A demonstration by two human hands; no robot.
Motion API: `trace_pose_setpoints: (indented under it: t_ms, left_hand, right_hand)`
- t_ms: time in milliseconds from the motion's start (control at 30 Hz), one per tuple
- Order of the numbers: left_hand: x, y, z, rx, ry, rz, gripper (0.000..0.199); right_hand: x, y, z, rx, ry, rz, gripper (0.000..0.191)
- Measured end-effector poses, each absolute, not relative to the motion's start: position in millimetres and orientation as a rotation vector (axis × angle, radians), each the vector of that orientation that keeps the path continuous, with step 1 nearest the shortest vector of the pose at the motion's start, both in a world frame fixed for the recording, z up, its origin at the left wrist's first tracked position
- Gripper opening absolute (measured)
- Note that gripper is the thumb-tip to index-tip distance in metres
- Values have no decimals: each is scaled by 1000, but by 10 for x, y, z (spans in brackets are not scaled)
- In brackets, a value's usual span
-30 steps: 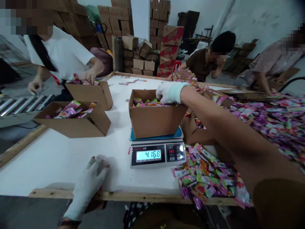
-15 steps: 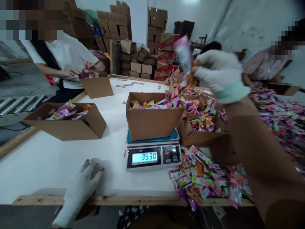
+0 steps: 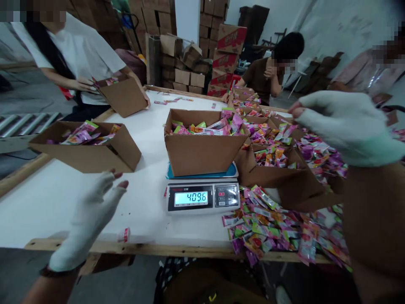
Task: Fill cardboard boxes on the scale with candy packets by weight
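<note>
A cardboard box of wrapped candies (image 3: 205, 154) stands on the digital scale (image 3: 202, 197), whose display reads 409.6. My left hand (image 3: 91, 213), in a white fingertip-less glove, hovers over the table left of the scale with its fingers apart and nothing in it. At the right, my right hand (image 3: 344, 124), gloved the same way, is raised above the candy boxes. Its thumb and forefinger are close together, and whether they hold anything is too blurred to tell. Loose candy packets (image 3: 272, 228) lie right of the scale.
Another filled box (image 3: 90, 147) sits at the left of the white table (image 3: 148, 230). More open boxes (image 3: 278, 173) of candies stand right of the scale. A person in white (image 3: 82, 50) holds a box at the back left. Two other people are at the far side and right.
The candies in my right hand are gone from it, and it has moved right. The display went from 353.0 to 409.6. My left hand has lifted. The person in white has tilted their box.
</note>
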State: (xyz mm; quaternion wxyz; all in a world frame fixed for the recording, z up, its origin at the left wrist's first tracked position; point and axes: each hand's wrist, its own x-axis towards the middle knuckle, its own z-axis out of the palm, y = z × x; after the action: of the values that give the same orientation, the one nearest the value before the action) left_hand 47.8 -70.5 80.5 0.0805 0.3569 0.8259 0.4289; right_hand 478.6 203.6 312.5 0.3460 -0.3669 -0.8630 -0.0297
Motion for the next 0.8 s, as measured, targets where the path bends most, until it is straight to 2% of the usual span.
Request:
trace_pose_setpoints:
  t_ms: [133, 200, 267, 400, 567, 667, 733, 800]
  left_hand:
    - [883, -333, 1869, 1557, 2187, 1786, 52]
    - [1090, -147, 2222, 1825, 2082, 1812, 49]
    - [1272, 31, 2412, 2076, 2083, 1676, 45]
    - [1555, 372, 2437, 2418, 2202, 1287, 42]
    - [1741, 711, 2355, 2603, 2516, 562, 52]
    - [1705, 718, 2392, 2554, 2616, 237, 42]
    - [1568, 625, 2389, 2468, 2643, 136, 38]
    - [1361, 505, 2320, 2327, 2593, 361, 35]
  right_hand:
    - [3993, 2064, 3076, -876, -2342, -120, 34]
    - [3717, 2100, 2998, -872, -2460, -112, 37]
    - [3545, 2141, 2918, -892, -2576, -112, 31]
    - [3503, 2190, 2882, -780, -2570, -37, 20]
    - [3985, 2057, 3107, -824, -2149, 12, 24]
    - [4497, 1909, 3215, -952, -1953, 2, 27]
    - [4883, 1838, 3207, -1032, -2005, 69, 31]
    - [5269, 1812, 3119, -1119, -2178, 187, 33]
